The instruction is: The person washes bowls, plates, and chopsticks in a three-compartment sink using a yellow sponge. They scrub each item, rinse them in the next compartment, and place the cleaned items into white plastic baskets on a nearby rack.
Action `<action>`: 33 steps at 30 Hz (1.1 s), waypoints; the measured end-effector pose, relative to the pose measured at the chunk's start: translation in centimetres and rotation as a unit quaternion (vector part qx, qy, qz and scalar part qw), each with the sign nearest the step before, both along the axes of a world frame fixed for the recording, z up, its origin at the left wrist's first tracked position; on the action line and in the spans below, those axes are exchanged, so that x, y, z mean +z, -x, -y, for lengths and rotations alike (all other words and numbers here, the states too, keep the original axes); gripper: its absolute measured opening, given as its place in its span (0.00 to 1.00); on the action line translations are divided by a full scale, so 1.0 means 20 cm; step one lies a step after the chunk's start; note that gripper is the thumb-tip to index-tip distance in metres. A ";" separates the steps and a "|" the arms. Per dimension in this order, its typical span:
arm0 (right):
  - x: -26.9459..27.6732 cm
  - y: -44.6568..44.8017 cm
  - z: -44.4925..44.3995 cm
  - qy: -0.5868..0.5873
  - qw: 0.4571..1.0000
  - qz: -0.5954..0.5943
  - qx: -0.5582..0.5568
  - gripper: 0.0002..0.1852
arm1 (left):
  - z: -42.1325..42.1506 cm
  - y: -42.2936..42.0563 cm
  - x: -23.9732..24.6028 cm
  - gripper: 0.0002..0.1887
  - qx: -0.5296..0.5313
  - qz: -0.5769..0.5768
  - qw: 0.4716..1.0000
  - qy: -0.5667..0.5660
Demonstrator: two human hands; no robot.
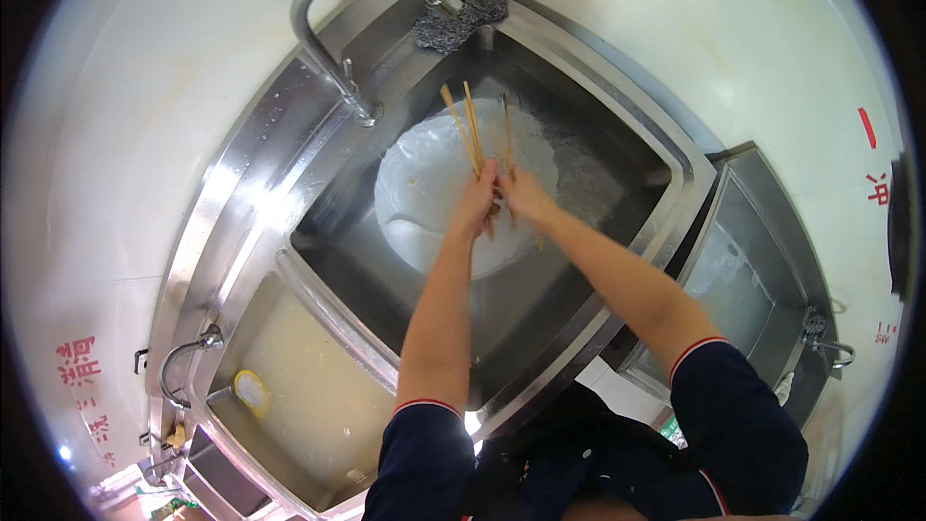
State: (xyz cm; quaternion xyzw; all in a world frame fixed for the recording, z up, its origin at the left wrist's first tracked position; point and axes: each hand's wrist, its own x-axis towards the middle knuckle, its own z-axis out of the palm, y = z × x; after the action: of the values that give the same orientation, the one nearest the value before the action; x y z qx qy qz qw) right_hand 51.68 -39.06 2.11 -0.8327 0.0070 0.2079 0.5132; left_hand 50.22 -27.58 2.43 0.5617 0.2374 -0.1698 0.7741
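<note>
My left hand (477,199) grips several light wooden chopsticks (472,126) whose upper ends fan out over the sink. Close against it, my right hand (527,195) is closed around more chopsticks (508,134), which look blurred. The lower ends stick out below both hands. Beneath them a large round whitish bowl or basin (412,231) with water lies in the stainless steel sink (347,282). Whether the two hands share some of the sticks cannot be told.
A curved chrome faucet (311,22) rises at the upper left, near steel wool scourers (459,18). Left below is a second sink (289,347) of cloudy water with a yellow-rimmed round object (251,392). Another water-filled sink (731,282) stands at the right.
</note>
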 end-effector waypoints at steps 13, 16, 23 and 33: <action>0.17 -0.06 -0.15 -0.255 0.958 -0.122 -0.056 0.30 | 0.05 0.63 0.00 0.08 -0.038 -0.038 0.989 0.141; 0.09 -0.01 -0.26 -0.247 0.962 -0.118 0.018 0.22 | 0.06 0.67 0.01 0.08 -0.024 -0.085 0.985 0.151; 0.05 0.16 -0.29 0.035 0.982 0.089 0.163 0.18 | -0.01 0.68 -0.05 0.07 0.081 -0.042 0.984 0.155; 0.15 0.20 -0.18 -0.194 0.966 -0.172 0.028 0.21 | 0.08 0.64 -0.05 0.14 -0.001 0.061 0.996 -0.071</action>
State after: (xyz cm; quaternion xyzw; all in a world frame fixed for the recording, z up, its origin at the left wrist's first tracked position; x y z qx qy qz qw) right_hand 47.70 -35.37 5.05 -0.6691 0.0315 0.3594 0.6498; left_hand 37.36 -29.18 1.52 0.6247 0.2001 -0.1190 0.7454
